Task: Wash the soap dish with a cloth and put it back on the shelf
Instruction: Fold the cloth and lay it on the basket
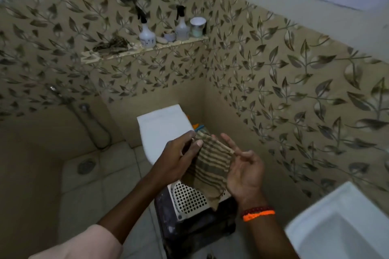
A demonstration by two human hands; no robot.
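Note:
A brown striped cloth (210, 166) is stretched between both hands in front of me, its lower end hanging down. My left hand (179, 153) pinches the cloth's upper left edge with the thumb. My right hand (244, 168) is palm up under the cloth's right side and nips its edge at the fingertips, the other fingers spread. High on the tiled wall is the shelf (109, 55). On it lies a pale oval object (162, 40), possibly the soap dish. Whether anything is wrapped inside the cloth is hidden.
The shelf also holds two spray bottles (147, 34), a small jar (169, 35), a white cup (197, 26) and a second crumpled cloth (111, 45). Below the hands are a white perforated grid on a dark box (189, 197), a toilet (164, 128) and, at bottom right, a white basin (341, 223).

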